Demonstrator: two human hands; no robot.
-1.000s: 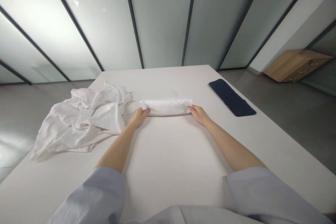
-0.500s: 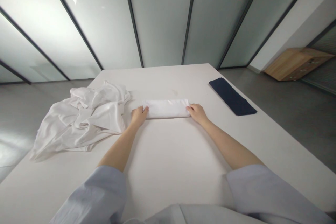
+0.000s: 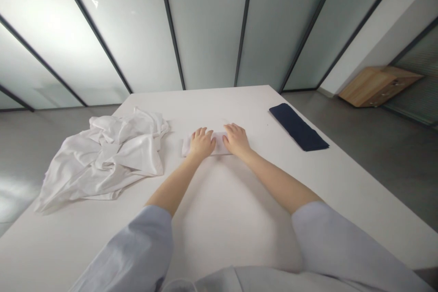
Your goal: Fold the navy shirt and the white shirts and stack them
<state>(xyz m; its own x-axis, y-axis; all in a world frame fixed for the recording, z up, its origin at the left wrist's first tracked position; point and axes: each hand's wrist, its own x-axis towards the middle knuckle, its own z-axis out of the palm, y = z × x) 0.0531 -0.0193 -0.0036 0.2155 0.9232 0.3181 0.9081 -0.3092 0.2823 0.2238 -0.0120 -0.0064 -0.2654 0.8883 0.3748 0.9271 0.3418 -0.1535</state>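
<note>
A white cloth (image 3: pixel 219 147), folded into a narrow flat strip, lies across the middle of the table. Over its left half rests my left hand (image 3: pixel 202 143), fingers spread and pointing away from me. My right hand (image 3: pixel 237 139) is laid over the right half in the same way, its fingers apart. Both palms face down and cover much of the strip, leaving its centre and left end showing. Neither hand grips anything.
To the left, a crumpled heap of white fabric (image 3: pixel 112 155) spreads toward the table's edge. A folded navy cloth (image 3: pixel 298 127) lies near the right edge of the white table (image 3: pixel 239 232). Frosted glass panels (image 3: pixel 208 27) and a wooden cabinet (image 3: pixel 376 86) stand beyond.
My hands have let go of the strip's two ends. Both moved inward and now lie spread on top of the cloth, close to each other.
</note>
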